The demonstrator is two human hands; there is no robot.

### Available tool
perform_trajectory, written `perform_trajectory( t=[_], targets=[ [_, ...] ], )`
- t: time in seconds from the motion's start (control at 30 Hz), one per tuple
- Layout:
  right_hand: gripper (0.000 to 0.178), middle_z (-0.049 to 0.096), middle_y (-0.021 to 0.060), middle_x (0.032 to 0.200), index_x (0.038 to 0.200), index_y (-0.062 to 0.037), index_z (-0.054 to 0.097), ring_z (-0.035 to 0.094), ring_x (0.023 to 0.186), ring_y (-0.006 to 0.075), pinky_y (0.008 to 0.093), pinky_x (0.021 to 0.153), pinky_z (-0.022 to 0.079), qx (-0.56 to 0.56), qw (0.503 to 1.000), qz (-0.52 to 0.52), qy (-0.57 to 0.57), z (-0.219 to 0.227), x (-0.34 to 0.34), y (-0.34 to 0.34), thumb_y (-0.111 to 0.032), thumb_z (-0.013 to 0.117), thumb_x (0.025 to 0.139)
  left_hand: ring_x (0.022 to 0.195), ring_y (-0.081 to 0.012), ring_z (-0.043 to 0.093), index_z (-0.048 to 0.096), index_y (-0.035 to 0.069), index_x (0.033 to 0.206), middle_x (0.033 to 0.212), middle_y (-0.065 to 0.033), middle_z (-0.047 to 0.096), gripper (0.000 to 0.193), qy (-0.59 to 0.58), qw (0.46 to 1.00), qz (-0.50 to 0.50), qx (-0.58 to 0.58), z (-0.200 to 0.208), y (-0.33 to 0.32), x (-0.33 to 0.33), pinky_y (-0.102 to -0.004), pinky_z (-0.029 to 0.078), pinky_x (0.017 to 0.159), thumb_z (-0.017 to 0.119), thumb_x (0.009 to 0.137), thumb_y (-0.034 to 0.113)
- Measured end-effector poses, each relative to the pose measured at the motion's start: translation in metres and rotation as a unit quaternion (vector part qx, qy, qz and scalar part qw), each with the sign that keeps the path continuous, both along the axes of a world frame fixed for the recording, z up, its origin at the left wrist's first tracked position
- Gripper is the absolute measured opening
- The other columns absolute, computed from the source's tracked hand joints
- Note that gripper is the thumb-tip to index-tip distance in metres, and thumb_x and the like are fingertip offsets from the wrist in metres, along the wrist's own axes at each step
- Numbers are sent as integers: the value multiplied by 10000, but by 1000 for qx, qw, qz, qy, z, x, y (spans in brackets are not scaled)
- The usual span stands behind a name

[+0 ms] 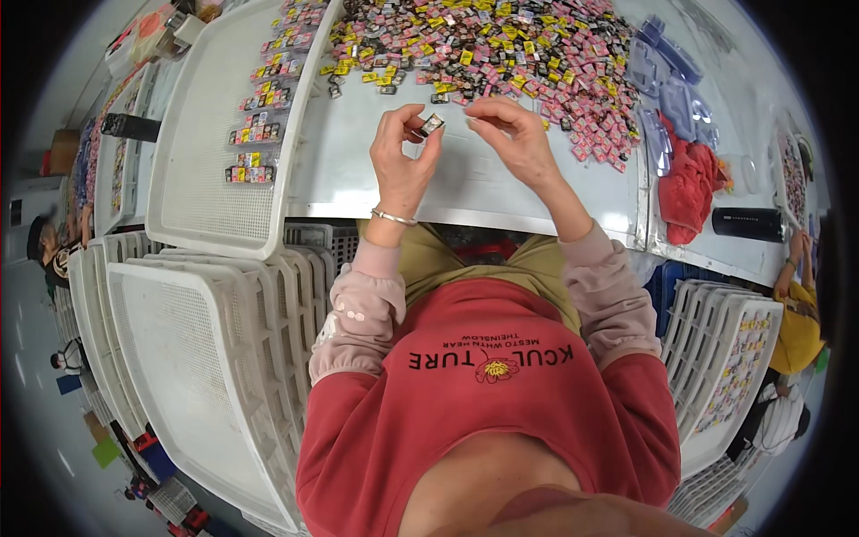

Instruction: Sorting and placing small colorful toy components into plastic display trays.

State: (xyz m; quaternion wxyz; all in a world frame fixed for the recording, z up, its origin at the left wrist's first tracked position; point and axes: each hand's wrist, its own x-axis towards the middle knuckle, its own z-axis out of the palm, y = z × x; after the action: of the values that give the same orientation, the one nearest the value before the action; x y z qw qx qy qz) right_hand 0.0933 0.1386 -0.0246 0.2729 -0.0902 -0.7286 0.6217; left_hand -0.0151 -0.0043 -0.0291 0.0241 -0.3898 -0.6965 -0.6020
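Note:
My left hand (403,154) pinches a small dark box with a pale printed face (432,124) between thumb and fingers, above the near part of the table. To its right, and apart from that box, my right hand (519,143) has its thumb and forefinger drawn together. Whatever lies between those fingertips, if anything, is too small to make out. Beyond both hands spreads a large heap of small pink, yellow and black boxes (501,54). Bare pale tabletop (358,170) shows below and beside the hands.
At left, a white mesh tray (201,107) carries rows of clear packs filled with small boxes (255,134). Stacked white trays (192,349) stand at lower left, others (716,358) at right. Clear plastic shells (680,103), a red cloth (687,183) and a black cylinder (747,224) lie right.

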Motion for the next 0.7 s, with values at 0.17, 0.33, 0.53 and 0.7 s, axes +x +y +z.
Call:
perform_trajectory(
  t=[0.17,0.33,0.53,0.7],
  targets=[
    [139,625,87,955,955,19,666,609,855,162,260,716,494,241,966,-87,23,19,-5,-23,-21,617,832,685,-74,535,567,0,1060,835,-20,550,337,-42,998,-30,21,9,3,17,-211,468,633,690,748,-32],
    [167,607,68,927,1003,23,658,582,803,133,238,699,494,-138,990,36,18,8,-2,-14,-47,587,869,782,-126,617,595,-36,1055,917,-67,629,267,-382,900,-178,110,14,-7,19,-240,511,725,663,799,-2],
    [176,617,47,915,1017,4,659,585,790,102,219,687,491,-101,995,16,-23,8,-2,-18,-66,599,867,802,-137,631,614,-44,1005,937,-98,649,212,-368,911,-165,91,3,-8,14,-232,516,728,661,805,3],
    [177,649,29,895,1018,-32,665,601,772,92,215,678,490,-266,959,46,-86,-2,-6,-10,-95,617,859,766,-117,614,648,-7,964,891,-69,654,177,-206,968,-131,50,-9,-7,4,-223,500,694,670,788,2]
  ],
)
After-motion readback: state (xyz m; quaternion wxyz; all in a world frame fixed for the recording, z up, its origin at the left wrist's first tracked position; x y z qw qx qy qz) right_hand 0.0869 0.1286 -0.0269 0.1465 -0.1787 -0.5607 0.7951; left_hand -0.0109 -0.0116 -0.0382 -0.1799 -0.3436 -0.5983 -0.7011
